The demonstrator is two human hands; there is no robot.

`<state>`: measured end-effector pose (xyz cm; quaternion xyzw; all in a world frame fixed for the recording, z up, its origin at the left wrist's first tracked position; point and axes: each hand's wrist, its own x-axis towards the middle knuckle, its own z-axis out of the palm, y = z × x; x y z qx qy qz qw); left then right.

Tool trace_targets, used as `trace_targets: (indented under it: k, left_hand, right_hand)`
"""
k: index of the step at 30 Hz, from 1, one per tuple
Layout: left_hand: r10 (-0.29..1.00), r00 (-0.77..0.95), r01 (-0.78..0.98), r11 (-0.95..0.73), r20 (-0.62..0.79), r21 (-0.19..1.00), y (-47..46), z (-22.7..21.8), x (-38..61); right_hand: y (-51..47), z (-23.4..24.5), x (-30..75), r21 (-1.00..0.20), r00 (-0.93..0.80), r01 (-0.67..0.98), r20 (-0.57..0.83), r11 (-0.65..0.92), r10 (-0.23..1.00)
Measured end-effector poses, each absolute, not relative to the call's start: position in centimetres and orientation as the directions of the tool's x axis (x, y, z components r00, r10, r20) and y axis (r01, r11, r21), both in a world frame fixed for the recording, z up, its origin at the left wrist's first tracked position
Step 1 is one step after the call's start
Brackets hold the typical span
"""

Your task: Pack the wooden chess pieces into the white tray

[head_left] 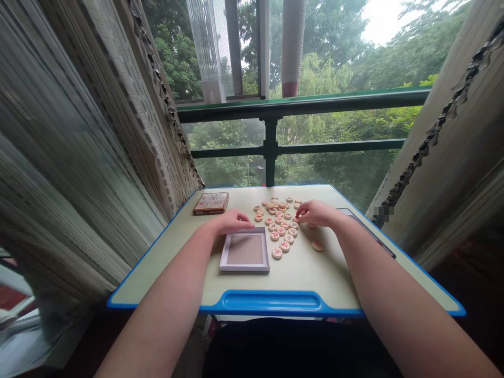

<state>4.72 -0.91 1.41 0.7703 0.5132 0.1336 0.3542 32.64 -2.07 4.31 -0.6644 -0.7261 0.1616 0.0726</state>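
Observation:
Loose round wooden Chinese chess pieces with red or dark characters lie across the middle of the table, some overlapping at the far end. My right hand is at the right side of this group, its fingertips pinched at the edge of one piece. Left of the pieces sits a shallow, pale open box tray with a bare brown bottom. My left hand rests at the tray's far left rim, fingers stretched to the right and apart, with no piece visible in them.
A decorated box lid lies at the far left of the table. A dark flat tablet-like object is along the right side, partly behind my right arm. One piece lies apart. Curtains flank the table; a green railing stands behind.

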Motion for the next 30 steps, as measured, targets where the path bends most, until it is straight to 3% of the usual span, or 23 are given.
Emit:
trace_targets:
  k: [4, 6, 8, 11, 14, 19, 22, 26, 30]
  left_hand:
    - [0.888, 0.434, 0.694, -0.221, -0.154, 0.685, -0.8, 1.4, 4.6]
    - [0.889, 0.431, 0.694, -0.218, -0.154, 0.686, -0.8, 1.4, 4.6]
    - [0.891, 0.426, 0.696, -0.214, -0.155, 0.685, -0.9, 1.4, 4.6]
    - [0.898, 0.414, 0.705, -0.211, -0.151, 0.677, -1.1, 1.6, 4.8]
    - [0.897, 0.415, 0.701, -0.210, -0.151, 0.682, -1.2, 1.7, 4.8]
    - [0.893, 0.425, 0.693, -0.213, -0.152, 0.689, -1.1, 1.5, 4.8]
    - [0.889, 0.434, 0.680, -0.214, -0.149, 0.701, -1.0, 1.4, 4.7]
    - [0.890, 0.431, 0.679, -0.213, -0.146, 0.703, -0.9, 1.3, 4.6]
    - [0.891, 0.430, 0.676, -0.208, -0.148, 0.707, -0.9, 1.2, 4.6]
  right_hand:
    - [-1.0, 2.9, 32.3, -0.380, -0.135, 0.908, 0.127, 0.174, 0.983]
    - [-0.4, 2.0, 32.4, -0.305, -0.146, 0.925, 0.264, 0.226, 0.953]
    - [0.0, 1.3, 32.5, -0.241, -0.154, 0.946, 0.257, 0.217, 0.954]
    - [0.3, 1.0, 32.4, -0.248, -0.141, 0.949, 0.221, 0.195, 0.965]
    - [0.3, 1.1, 32.3, -0.311, -0.091, 0.937, 0.220, 0.158, 0.971]
    - [0.0, 1.1, 32.2, -0.461, 0.024, 0.887, 0.062, 0.008, 0.998]
    - [0.0, 0.9, 32.1, -0.542, -0.003, 0.838, 0.103, 0.059, 0.995]
    - [0.4, 0.6, 32.0, -0.435, -0.093, 0.882, 0.213, 0.179, 0.973]
    - [0.9, 0.4, 32.2, -0.373, -0.119, 0.907, 0.216, 0.194, 0.969]
